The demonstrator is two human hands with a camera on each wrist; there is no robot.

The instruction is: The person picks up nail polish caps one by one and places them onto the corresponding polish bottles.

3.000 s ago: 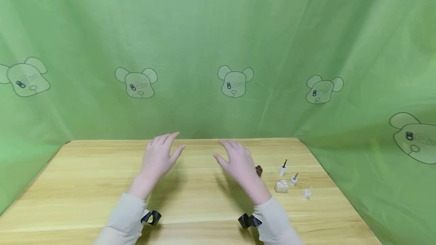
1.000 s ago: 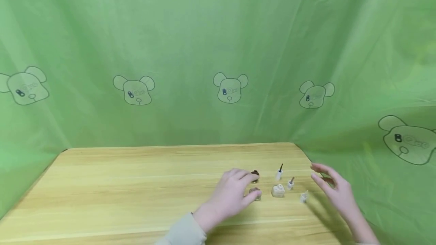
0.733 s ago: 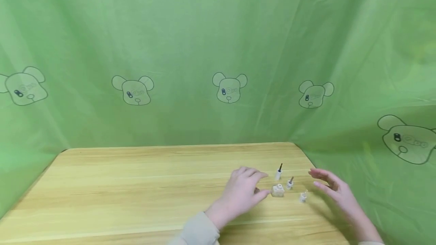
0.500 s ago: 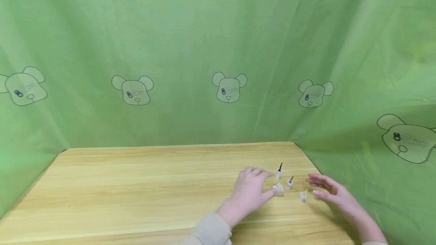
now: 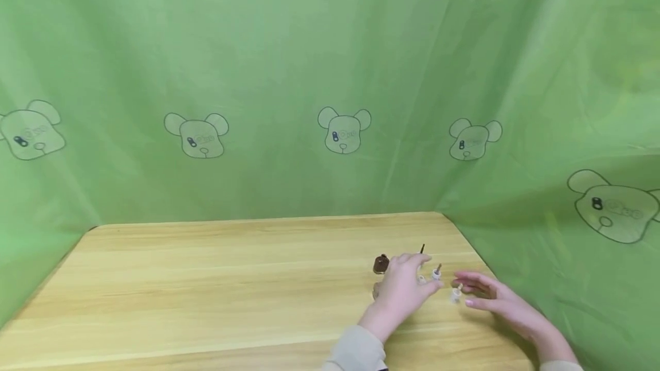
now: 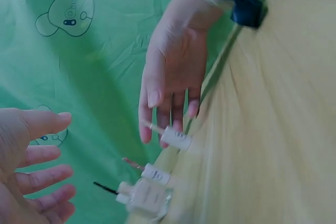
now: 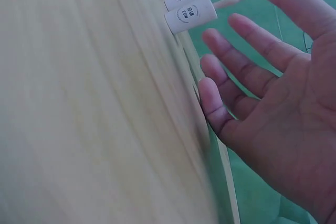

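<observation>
My left hand [image 5: 402, 288] hovers with spread, slightly bent fingers over the pale nail polish bottle [image 6: 149, 198], mostly hiding it in the head view. A dark brown nail polish bottle [image 5: 381, 264] stands behind that hand, and a greyish-brown one [image 5: 376, 290] is partly covered by it. Three white brush caps stand upside down, brushes up: one with a light brush [image 5: 456, 293], one with a reddish-brown brush [image 5: 436, 273], and one with a black brush [image 5: 422, 249], its cap hidden. Beside the light-brush cap is my right hand [image 5: 502, 302], fingers loosely bent, holding nothing.
The wooden table [image 5: 206, 291] extends far to the left. Its right edge runs close under my right hand. A green curtain [image 5: 278, 73] with bear-head prints hangs behind and along both sides.
Both hands have left the table's middle. My left hand has moved right past the two brown bottles to the pale one; my right hand has gone to the right edge, lately drifting slightly left.
</observation>
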